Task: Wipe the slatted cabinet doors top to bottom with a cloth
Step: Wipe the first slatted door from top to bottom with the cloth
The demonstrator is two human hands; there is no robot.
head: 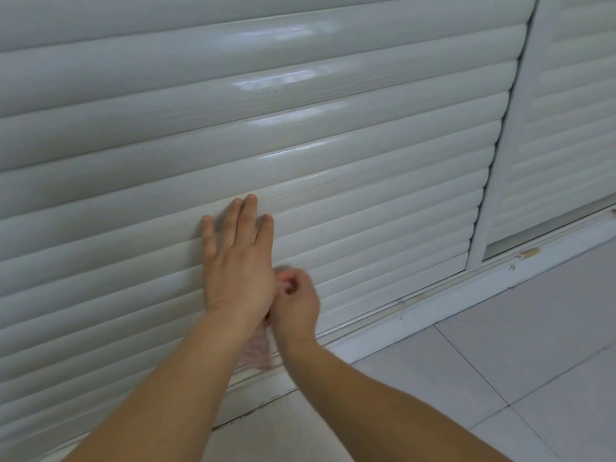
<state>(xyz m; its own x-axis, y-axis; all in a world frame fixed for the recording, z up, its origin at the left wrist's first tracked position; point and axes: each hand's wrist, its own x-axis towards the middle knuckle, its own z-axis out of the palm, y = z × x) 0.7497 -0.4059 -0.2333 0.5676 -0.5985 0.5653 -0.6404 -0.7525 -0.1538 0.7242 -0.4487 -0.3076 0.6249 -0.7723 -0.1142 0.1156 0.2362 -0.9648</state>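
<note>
I observe the left hand (238,261) laid flat against the slatted cabinet door (333,155), fingers (250,211) straight and slightly spread, pointing up across the slats. It holds nothing. The right hand (295,301) sits just beside and below it, touching the left wrist area, its fingers curled tight around the cloth (258,348). The cloth is pale pink and blurred; most of it hangs under the right hand, between the two forearms, against the lowest slats of the door. A small fold of it shows inside the curled fingers. Above the left hand I note glossy reflections on several slats. To the right of both hands stands a second slatted door (566,111), beyond a white frame post (493,181). Below the right hand a white base rail (433,305) meets the pale tiled floor (516,361).
</note>
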